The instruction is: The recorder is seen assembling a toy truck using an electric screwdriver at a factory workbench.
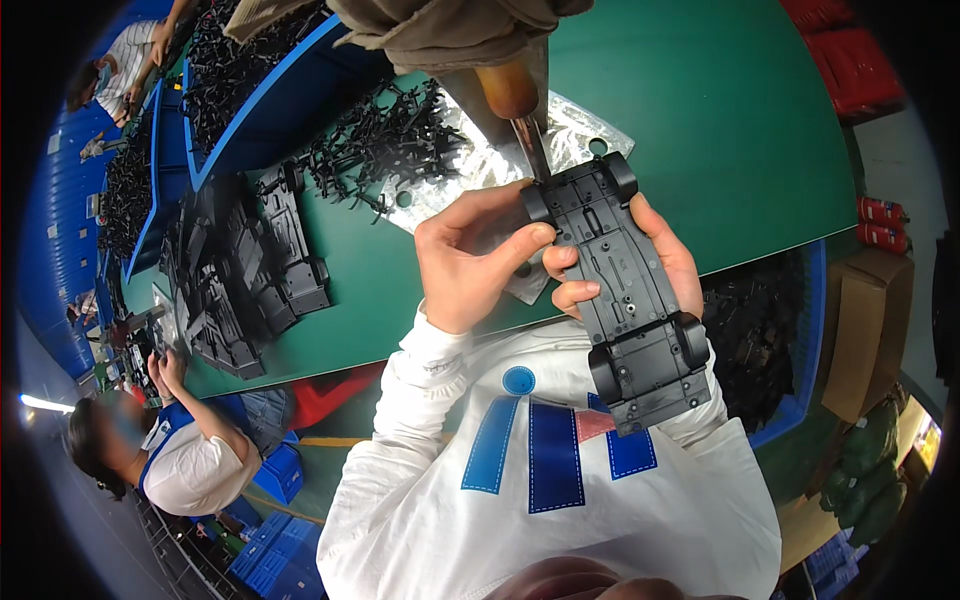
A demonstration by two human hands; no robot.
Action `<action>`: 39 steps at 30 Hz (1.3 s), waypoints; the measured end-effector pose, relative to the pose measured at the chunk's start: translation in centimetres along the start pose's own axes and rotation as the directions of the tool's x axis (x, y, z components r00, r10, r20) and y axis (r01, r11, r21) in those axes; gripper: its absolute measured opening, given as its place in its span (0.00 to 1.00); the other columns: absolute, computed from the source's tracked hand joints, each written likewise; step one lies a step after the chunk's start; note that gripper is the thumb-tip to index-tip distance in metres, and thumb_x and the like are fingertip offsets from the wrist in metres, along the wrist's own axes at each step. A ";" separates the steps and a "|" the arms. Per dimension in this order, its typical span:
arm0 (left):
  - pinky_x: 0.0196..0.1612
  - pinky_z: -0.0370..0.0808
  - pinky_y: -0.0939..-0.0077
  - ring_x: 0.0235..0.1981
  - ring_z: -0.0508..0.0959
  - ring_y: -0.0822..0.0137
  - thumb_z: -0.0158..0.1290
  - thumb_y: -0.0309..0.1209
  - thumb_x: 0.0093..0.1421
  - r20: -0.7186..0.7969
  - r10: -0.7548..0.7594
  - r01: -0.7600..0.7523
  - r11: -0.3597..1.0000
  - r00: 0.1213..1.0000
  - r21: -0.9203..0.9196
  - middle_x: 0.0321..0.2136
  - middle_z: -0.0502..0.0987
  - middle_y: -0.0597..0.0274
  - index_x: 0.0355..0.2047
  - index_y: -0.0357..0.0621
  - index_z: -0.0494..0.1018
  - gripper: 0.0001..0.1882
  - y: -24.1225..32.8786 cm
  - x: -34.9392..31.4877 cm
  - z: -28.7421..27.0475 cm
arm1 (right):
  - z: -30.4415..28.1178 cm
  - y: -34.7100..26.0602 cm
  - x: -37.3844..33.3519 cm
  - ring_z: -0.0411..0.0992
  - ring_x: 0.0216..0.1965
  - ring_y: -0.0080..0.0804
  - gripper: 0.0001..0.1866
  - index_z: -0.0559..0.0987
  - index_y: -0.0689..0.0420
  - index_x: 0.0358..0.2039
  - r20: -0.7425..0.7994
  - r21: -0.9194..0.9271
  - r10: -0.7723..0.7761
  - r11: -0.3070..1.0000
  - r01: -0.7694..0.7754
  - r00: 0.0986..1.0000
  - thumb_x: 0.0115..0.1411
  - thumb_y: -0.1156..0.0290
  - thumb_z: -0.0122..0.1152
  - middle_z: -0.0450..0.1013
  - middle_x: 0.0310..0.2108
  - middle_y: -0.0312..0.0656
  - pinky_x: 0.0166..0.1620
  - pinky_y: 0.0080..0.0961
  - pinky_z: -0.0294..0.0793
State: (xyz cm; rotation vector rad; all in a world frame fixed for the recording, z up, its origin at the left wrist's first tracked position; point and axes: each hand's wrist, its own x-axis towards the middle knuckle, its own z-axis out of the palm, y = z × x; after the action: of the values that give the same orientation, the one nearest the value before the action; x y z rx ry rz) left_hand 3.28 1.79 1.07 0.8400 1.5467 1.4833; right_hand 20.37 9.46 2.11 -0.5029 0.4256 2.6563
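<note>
A black plastic toy car chassis (625, 290) is held tilted in front of my chest, its flat face with small bosses towards me. Around it from beneath and the right side wraps my right hand (672, 255); its fingertips show at the chassis's left edge. With thumb and forefinger, my left hand (468, 255) pinches the far left corner by the wheel arch; the forefinger's tip is partly hidden. Touching or nearly touching that corner is the metal tip of a tool with an amber handle (508, 90), which points down from above under a brown cloth (450, 30).
On the green table (700, 130) lie small black parts (385, 140) beside a silvery sheet (575, 120), and several stacked black chassis (240, 270). Blue bins (255, 105) stand at the far left, another (815, 340) at right. A co-worker (190, 450) sits at left.
</note>
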 end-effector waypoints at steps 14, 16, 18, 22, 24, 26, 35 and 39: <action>0.50 0.77 0.72 0.42 0.81 0.69 0.67 0.19 0.53 0.005 -0.004 0.004 1.000 1.000 -0.014 0.40 0.83 0.53 0.45 0.27 0.77 0.19 0.0 -0.1 -0.1 | 0.2 0.3 0.0 0.64 0.44 0.39 0.29 0.66 0.59 0.62 -0.003 0.003 -0.020 1.000 0.020 1.000 0.71 0.50 0.47 0.68 0.51 0.52 0.34 0.27 0.69; 0.50 0.77 0.72 0.41 0.81 0.69 0.67 0.19 0.53 -0.006 0.005 -0.005 1.000 1.000 -0.009 0.40 0.83 0.53 0.45 0.27 0.77 0.19 0.1 -0.1 0.0 | 0.0 0.2 0.0 0.64 0.44 0.39 0.29 0.66 0.59 0.62 0.000 0.011 -0.011 1.000 0.011 1.000 0.71 0.49 0.47 0.68 0.51 0.52 0.35 0.27 0.69; 0.50 0.77 0.72 0.42 0.81 0.69 0.67 0.19 0.53 -0.001 -0.001 0.001 1.000 1.000 -0.018 0.40 0.83 0.53 0.45 0.27 0.77 0.19 0.1 -0.1 0.0 | 0.0 0.2 0.0 0.64 0.44 0.39 0.29 0.66 0.60 0.62 0.004 0.019 -0.003 1.000 0.003 1.000 0.71 0.49 0.47 0.68 0.51 0.52 0.35 0.28 0.69; 0.50 0.77 0.72 0.42 0.81 0.69 0.67 0.20 0.54 0.006 -0.013 0.013 1.000 1.000 -0.028 0.40 0.83 0.53 0.46 0.27 0.77 0.19 0.0 -0.1 0.0 | 0.0 0.2 -0.1 0.64 0.44 0.39 0.29 0.66 0.60 0.62 0.000 0.009 -0.011 1.000 0.011 1.000 0.71 0.49 0.47 0.68 0.51 0.52 0.35 0.28 0.69; 0.50 0.77 0.72 0.42 0.81 0.69 0.67 0.20 0.54 0.006 -0.008 0.008 1.000 1.000 -0.022 0.40 0.83 0.53 0.46 0.27 0.77 0.19 0.0 -0.1 0.0 | -0.1 0.2 0.0 0.64 0.44 0.39 0.29 0.66 0.60 0.62 0.000 0.013 -0.008 1.000 0.008 1.000 0.71 0.49 0.47 0.68 0.51 0.52 0.35 0.28 0.69; 0.50 0.77 0.73 0.42 0.81 0.69 0.67 0.20 0.54 0.006 -0.003 0.003 1.000 1.000 -0.016 0.40 0.83 0.53 0.46 0.27 0.77 0.19 0.0 -0.1 0.0 | -0.1 0.1 0.0 0.64 0.44 0.39 0.29 0.66 0.60 0.62 -0.005 0.019 0.003 1.000 -0.003 1.000 0.71 0.50 0.46 0.68 0.50 0.52 0.35 0.28 0.69; 0.50 0.77 0.73 0.41 0.81 0.70 0.67 0.19 0.53 0.002 -0.013 0.013 0.999 1.000 -0.030 0.40 0.83 0.54 0.46 0.27 0.77 0.19 0.2 -0.1 0.1 | 0.2 0.2 -0.1 0.64 0.44 0.39 0.29 0.66 0.59 0.62 -0.010 0.014 -0.013 1.000 0.014 1.000 0.71 0.50 0.46 0.68 0.50 0.52 0.35 0.28 0.69; 0.49 0.77 0.73 0.41 0.81 0.70 0.67 0.19 0.53 -0.002 -0.015 0.015 1.000 1.000 -0.013 0.40 0.83 0.54 0.46 0.27 0.77 0.19 0.1 0.0 0.0 | 0.2 0.2 -0.1 0.64 0.44 0.39 0.29 0.66 0.59 0.62 -0.008 0.012 -0.013 1.000 0.013 1.000 0.71 0.50 0.46 0.68 0.50 0.52 0.35 0.28 0.69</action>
State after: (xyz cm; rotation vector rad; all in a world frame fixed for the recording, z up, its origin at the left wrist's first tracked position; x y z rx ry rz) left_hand 3.29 1.77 1.20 0.8184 1.5397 1.4827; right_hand 20.31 9.30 2.33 -0.5109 0.4387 2.6388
